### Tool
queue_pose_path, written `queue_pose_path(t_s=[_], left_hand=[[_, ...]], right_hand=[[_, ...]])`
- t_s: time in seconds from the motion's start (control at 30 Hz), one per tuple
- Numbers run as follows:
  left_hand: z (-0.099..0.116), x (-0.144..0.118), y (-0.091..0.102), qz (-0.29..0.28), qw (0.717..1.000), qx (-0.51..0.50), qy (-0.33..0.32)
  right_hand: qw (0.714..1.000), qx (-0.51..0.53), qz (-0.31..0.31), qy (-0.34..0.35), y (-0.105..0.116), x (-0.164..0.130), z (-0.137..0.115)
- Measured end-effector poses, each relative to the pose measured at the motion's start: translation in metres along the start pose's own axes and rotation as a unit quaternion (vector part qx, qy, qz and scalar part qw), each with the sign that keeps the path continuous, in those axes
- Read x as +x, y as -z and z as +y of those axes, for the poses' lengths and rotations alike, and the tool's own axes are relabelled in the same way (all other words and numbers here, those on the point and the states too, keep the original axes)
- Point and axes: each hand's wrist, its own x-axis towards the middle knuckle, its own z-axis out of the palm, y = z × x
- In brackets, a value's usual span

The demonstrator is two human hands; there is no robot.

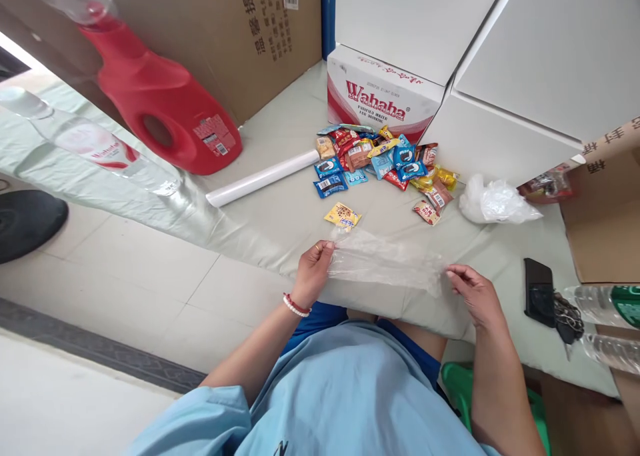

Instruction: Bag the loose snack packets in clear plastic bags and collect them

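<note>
- Hands both on a clear plastic bag (385, 261) stretched flat along the near edge of the table (280, 223), right in front of the person's lap.
- Left hand (313, 269): fingers curled, thumb and fingertips pinched on the bag's left end; beaded bracelet (296, 305) with a red band at the wrist.
- Right hand (473, 293): fingers loosely bent, tips closed on the bag's right end; grip looks like a light pinch, though the thin film makes the exact contact hard to see.
- Bag lies taut between the two hands, looks empty, slightly wrinkled.
- Yellow snack packet (343, 215) just beyond the bag, near the left hand, apart from the main pile.
- Pile of wrapped snacks (385, 159) further back, blue, red, orange and yellow packets, touching each other, just in front of a Wahaha carton (380, 99).
- White roll (263, 178) lying diagonally left of the pile.
- Red detergent jug (160, 103) on its side at the far left, against a brown cardboard box (250, 29).
- Clear water bottle (95, 146) lying near the jug, at the table's left edge.
- Crumpled plastic bag (493, 203) right of the pile.
- Black phone (539, 291) flat on the table right of the right hand, keys (565, 316) just beside it.
- White boxes (540, 63) stacked at the back right.
</note>
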Motion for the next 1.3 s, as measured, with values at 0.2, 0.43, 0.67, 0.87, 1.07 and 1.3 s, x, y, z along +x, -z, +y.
queue_pose_path(t_s=[0.2, 0.43, 0.67, 0.87, 1.07, 1.3], left_hand=[[0.002, -0.008, -0.016, -0.042, 0.995, 0.068, -0.065], [0.009, -0.022, -0.007, -0.099, 0.987, 0.086, -0.095], [0.020, -0.014, -0.005, -0.058, 0.994, 0.045, -0.077], [0.016, -0.005, -0.030, -0.095, 0.995, 0.000, -0.016], [0.012, 0.000, -0.032, -0.067, 0.992, -0.104, 0.033], [0.015, -0.005, -0.026, -0.092, 0.993, -0.078, -0.012]], right_hand=[[0.985, -0.074, 0.045, 0.150, -0.045, -0.009, -0.035], [0.941, -0.024, -0.201, 0.273, -0.159, 0.002, -0.074], [0.906, -0.047, -0.249, 0.339, -0.162, 0.001, -0.080], [0.924, -0.074, -0.173, 0.334, -0.148, -0.006, -0.080], [0.923, -0.087, -0.123, 0.354, -0.120, -0.025, -0.069], [0.936, -0.099, -0.087, 0.327, -0.077, -0.054, -0.047]])
